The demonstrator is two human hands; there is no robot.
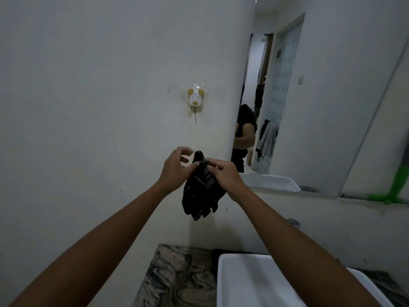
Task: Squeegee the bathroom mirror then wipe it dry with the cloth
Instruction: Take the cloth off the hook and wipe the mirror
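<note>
A dark cloth (202,193) with grey stripes hangs in front of the white wall, left of the mirror (309,103). My right hand (223,177) pinches its top edge. My left hand (177,168) touches the same top edge with thumb and forefinger, its other fingers spread. A green squeegee (398,185) stands on the mirror's lower ledge at the far right, blurred. The mirror reflects a person in dark clothes and a doorway.
A dog-shaped wall hook (195,98) is stuck on the wall above my hands. A white sink basin (234,282) sits at the bottom right beside a marbled counter (177,275). A metal tap top (294,222) shows behind my right forearm.
</note>
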